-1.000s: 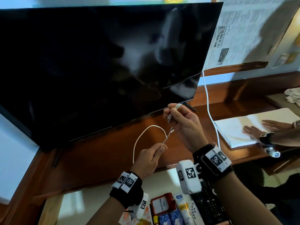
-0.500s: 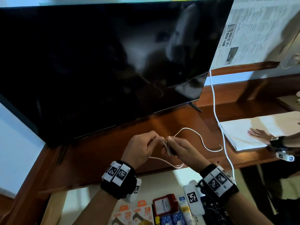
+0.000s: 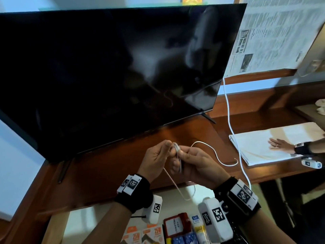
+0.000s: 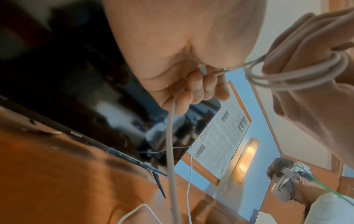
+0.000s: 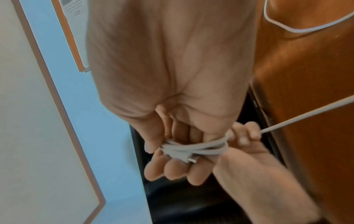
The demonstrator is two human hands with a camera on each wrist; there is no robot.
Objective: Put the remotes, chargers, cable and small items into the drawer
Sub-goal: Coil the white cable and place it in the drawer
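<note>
Over the open drawer [image 3: 82, 224], before the dark TV [image 3: 112, 71], both hands work a white cable [image 3: 216, 155]. The right hand [image 3: 197, 164] has several loops wound round its curled fingers [image 5: 172, 169]; the left hand [image 3: 156, 159] pinches the free run. In the drawer, orange boxes [image 3: 153, 235] read "25W"; a red-framed card's [image 3: 175, 226] writing is unreadable.
</note>
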